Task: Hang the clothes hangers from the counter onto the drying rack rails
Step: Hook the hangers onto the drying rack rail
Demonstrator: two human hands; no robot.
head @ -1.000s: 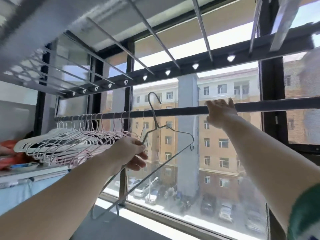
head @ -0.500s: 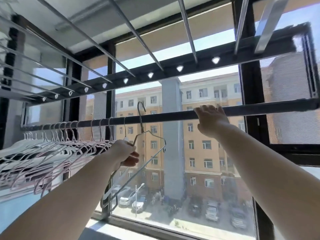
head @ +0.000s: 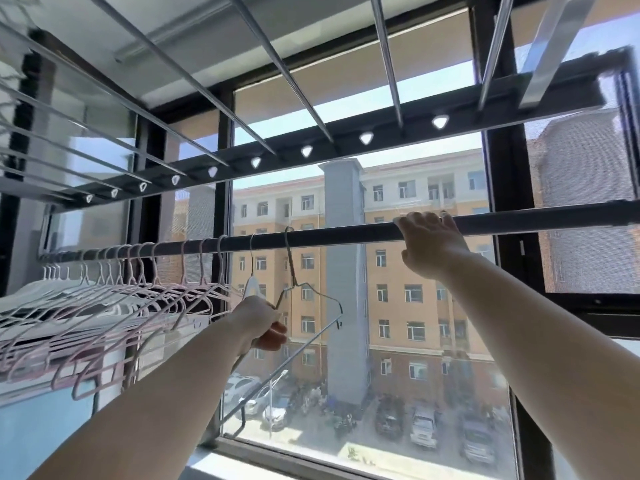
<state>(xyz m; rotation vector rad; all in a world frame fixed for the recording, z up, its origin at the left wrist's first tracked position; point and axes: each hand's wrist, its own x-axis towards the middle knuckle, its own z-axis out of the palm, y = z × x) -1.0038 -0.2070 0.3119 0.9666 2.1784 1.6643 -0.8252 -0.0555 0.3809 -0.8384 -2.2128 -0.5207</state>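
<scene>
Head view took in both bare forearms reaching up and away from the person. The left hand (head: 258, 323) was nearest, its fingers curled round the lower left shoulder of a thin wire hanger (head: 311, 299). A second before, that hanger's hook had stood up above the dark rail (head: 346, 233), not yet over it. Now the hook lay looped over the rail's top, about the middle of its length and just right of a white hanger (head: 252, 285). The body tilted toward the person rather than hanging plumb, so the hand seemed to be carrying some of its weight. The hook was thin against the glare, though, and I could not be sure it was fully seated.

Further right along the same rail the right hand (head: 429, 244) gripped the bar from above, fingers wrapped over it as they had been throughout, holding it steady. Toward the rail's left end the row of pink and white hangers (head: 121, 299) crowded together.

By my reckoning this hanger was as good as hung, and the left hand had only to let go. Beyond the window (head: 498, 188) stood an apartment block (head: 415, 306) over parked cars (head: 422, 427).
</scene>
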